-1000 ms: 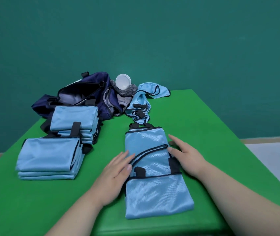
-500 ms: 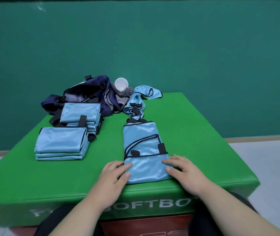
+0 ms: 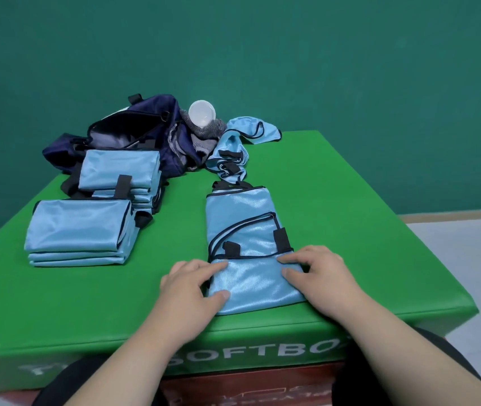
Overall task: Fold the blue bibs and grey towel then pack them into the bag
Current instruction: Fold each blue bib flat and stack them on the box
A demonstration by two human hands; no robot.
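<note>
A blue bib (image 3: pixel 245 224) with black trim lies lengthwise in the middle of the green soft box (image 3: pixel 350 230), folded into a narrow strip. My left hand (image 3: pixel 186 288) pinches its near left edge with curled fingers and thumb. My right hand (image 3: pixel 324 276) grips the near right edge, fingertips on the cloth. The open navy bag (image 3: pixel 151 118) sits at the far left. The grey towel (image 3: pixel 204 136) lies crumpled against the bag. Another unfolded blue bib (image 3: pixel 233 145) lies beyond the strip.
Two stacks of folded blue bibs stand on the left, one near (image 3: pixel 78 230) and one farther back (image 3: pixel 119 168) against the bag. A white cup (image 3: pixel 202 112) rests on the grey towel. The box's front edge is just under my wrists; bare green surface lies to the right.
Both hands slid from the bib's middle down to its near end and curled onto its edges. The view pulled back, and the box's front edge came into sight.
</note>
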